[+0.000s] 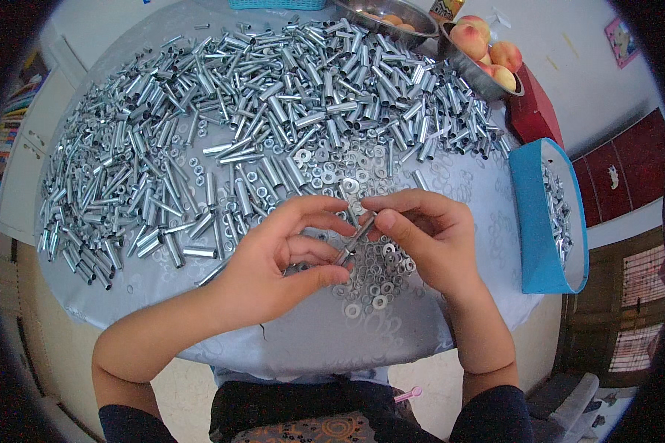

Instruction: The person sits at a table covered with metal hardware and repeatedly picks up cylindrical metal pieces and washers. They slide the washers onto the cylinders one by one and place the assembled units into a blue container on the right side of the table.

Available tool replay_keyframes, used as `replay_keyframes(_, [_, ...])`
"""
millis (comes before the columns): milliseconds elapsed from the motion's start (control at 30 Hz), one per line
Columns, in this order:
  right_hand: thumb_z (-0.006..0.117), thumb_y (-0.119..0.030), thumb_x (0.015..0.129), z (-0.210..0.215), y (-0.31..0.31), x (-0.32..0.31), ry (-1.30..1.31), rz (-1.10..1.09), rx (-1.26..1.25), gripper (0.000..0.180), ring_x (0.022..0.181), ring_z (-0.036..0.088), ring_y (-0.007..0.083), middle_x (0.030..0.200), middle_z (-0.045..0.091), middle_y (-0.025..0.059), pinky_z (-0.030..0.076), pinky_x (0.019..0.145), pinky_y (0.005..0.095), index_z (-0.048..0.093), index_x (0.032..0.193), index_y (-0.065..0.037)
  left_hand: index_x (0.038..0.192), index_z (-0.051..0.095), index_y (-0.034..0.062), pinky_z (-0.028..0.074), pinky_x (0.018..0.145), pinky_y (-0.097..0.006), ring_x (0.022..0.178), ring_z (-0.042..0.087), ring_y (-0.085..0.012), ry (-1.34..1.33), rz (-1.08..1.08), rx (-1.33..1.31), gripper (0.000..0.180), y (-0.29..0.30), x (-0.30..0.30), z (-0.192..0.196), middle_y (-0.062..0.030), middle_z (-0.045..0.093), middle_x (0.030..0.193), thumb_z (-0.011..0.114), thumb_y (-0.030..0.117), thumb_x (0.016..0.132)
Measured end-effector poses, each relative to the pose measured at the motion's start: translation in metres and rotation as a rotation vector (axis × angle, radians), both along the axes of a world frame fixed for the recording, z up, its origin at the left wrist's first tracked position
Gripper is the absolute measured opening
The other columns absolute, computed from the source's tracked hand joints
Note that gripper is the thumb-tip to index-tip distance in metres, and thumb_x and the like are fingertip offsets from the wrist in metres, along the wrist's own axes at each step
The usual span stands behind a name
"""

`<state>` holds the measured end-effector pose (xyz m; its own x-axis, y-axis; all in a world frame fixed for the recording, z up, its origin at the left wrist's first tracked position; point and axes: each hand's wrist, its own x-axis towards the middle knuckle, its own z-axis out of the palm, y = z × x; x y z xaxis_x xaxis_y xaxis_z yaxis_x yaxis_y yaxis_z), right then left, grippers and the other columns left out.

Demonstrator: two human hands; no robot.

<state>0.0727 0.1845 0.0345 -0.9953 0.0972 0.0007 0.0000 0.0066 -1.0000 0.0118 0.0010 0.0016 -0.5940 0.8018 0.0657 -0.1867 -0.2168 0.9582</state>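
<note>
- Metal tube (356, 238), short and silvery, sits tilted between my two hands, just above the near part of the worktop (303, 332).
- My left hand (273, 266) has its grip closed on the tube's lower end, thumb underneath, fingers curled over the top.
- My right hand (428, 236) pinches the tube's upper end between thumb and forefinger; that grip is clenched too, and whether a washer sits under the fingertips I cannot tell.
- Right below my hands lies a loose patch of small flat washers (373, 284), spread over the grey patterned cloth.
- More washers are scattered further out, thinning toward the middle of the worktop.
- Beyond them, a big heap of tubes (222, 111) covers most of the far and left side, lying every which way.
- On my right, a blue box (532, 221) stands at the worktop's edge, with a row of finished metal pieces inside along its white lining.
- Far right corner: a steel bowl (465, 70) with peaches (488, 44) in it, well apart from my hands.
- Next to it, another steel bowl (384, 15) at the far edge, only partly in view.
- A red box (532, 111) sits just beside the peach bowl.
</note>
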Motion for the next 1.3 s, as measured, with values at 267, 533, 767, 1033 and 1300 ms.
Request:
replay_keyframes(267, [0.06,-0.007,0.08,-0.004,-0.004,0.003,0.078,-0.063,0.1,0.018,0.077,0.057,0.0105,0.086,0.063,0.0057,0.045,0.067,0.0219,0.063,0.096,-0.001,0.12,0.035,0.0025,0.047,0.078,-0.027,0.089,0.057,-0.0156,0.343,0.027,-0.051,0.057,-0.004,-0.008,-0.006,-0.0139,0.051,0.106,0.062,-0.009,0.072])
replay_keyframes(533, [0.063,-0.008,0.074,-0.007,-0.006,-0.001,0.407,0.212,0.639,0.029,0.094,0.053,0.0259,0.106,0.055,0.0119,0.042,0.081,0.0333,0.061,0.103,-0.007,0.12,0.035,0.0021,0.044,0.081,-0.025,0.089,0.055,-0.0127,-0.039,0.047,0.019,0.052,-0.002,-0.008,0.001,-0.0107,0.054,0.102,0.061,-0.005,0.075])
replay_keyframes(767, [0.064,-0.011,0.073,0.003,0.011,-0.006,0.374,-0.041,0.801,0.025,0.091,0.054,0.0284,0.098,0.057,0.0127,0.042,0.079,0.0347,0.061,0.097,-0.005,0.112,0.048,-0.0022,0.045,0.079,-0.023,0.091,0.056,-0.0135,-0.061,0.061,-0.073,0.036,-0.003,-0.006,0.009,-0.0111,0.057,0.103,0.058,-0.004,0.078])
replay_keyframes(1033, [0.061,-0.007,0.072,-0.007,0.033,-0.012,0.324,-0.086,1.071,0.022,0.086,0.055,0.0295,0.092,0.058,0.0145,0.043,0.074,0.0364,0.059,0.094,-0.003,0.102,0.055,-0.0031,0.048,0.072,-0.024,0.085,0.059,-0.0133,0.006,0.066,-0.094,0.026,-0.003,-0.012,0.012,-0.0117,0.062,0.095,0.061,0.0,0.077])
replay_keyframes(1300, [0.061,-0.007,0.073,-0.022,0.028,-0.015,0.232,0.015,1.099,0.021,0.087,0.052,0.0275,0.087,0.056,0.0119,0.042,0.077,0.0343,0.06,0.094,-0.004,0.1,0.052,-0.0022,0.051,0.07,-0.029,0.083,0.06,-0.0156,-0.205,-0.003,-0.083,0.023,-0.005,-0.011,0.015,-0.0141,0.061,0.098,0.059,0.005,0.08])
